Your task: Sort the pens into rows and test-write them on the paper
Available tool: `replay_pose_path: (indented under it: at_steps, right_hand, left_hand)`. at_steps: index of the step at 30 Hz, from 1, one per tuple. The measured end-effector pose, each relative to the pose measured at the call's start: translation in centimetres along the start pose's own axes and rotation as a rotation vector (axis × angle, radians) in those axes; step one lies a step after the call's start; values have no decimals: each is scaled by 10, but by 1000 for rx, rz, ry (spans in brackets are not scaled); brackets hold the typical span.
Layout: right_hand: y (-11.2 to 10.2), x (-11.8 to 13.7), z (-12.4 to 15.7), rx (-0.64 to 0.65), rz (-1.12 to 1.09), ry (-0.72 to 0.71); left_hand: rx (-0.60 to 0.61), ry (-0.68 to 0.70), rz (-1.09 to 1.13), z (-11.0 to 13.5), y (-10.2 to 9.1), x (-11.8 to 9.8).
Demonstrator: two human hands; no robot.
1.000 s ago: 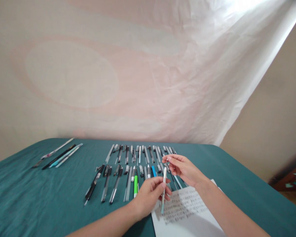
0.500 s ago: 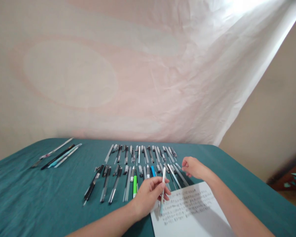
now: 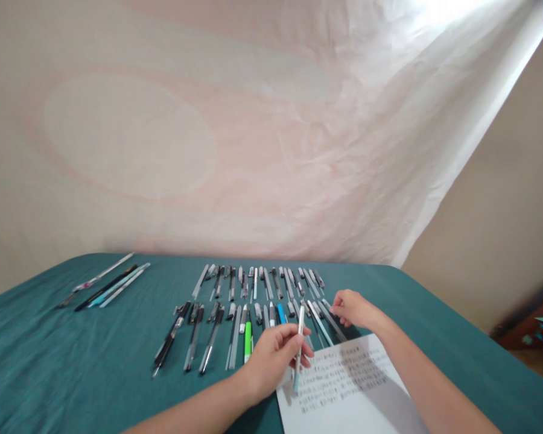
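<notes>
**On the teal table [image 3: 49, 374], a pale pen [image 3: 299, 328] pinched in the left hand [image 3: 271, 357]**

At the near edge, the left hand is clamped on the pale pen, thumb and fingers closed round its lower half. The pen stands nearly upright, its lower tip over the top left corner of a written sheet of paper [image 3: 357, 401]. At two o'clock from it, the right hand [image 3: 356, 308] sits with fingers curled at the right end of the near row of pens [image 3: 212, 337]; whether it grips anything cannot be told. A green pen [image 3: 248, 334] lies at eleven o'clock of the left hand, a blue pen [image 3: 281, 313] at twelve. A far row of pens [image 3: 257, 281] lies beyond, and four loose pens [image 3: 108, 286] lie well apart at ten o'clock
</notes>
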State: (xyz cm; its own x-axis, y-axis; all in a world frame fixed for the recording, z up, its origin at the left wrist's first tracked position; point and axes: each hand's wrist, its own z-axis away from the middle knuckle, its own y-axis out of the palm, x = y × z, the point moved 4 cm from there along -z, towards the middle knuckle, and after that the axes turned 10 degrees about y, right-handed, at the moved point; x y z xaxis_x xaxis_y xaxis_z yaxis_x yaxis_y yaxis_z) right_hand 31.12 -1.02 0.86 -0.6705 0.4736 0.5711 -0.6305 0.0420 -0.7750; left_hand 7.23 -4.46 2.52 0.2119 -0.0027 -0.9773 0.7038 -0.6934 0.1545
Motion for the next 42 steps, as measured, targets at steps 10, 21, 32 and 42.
replay_pose_path:
  at_steps: [10, 21, 32, 42]
  right_hand:
    - [4, 84, 76, 447, -425, -324]
    - [-19, 90, 78, 202, -809, -344]
    - [-49, 15, 11, -66, -609, -181]
    - [-10, -18, -25, -115, -381, -126]
  left_hand:
    - [18, 41, -12, 1, 0, 0]
    - [39, 32, -33, 3, 4, -7]
    - [28, 45, -67, 3, 2, -8]
    - [-31, 44, -3, -1, 0, -9]
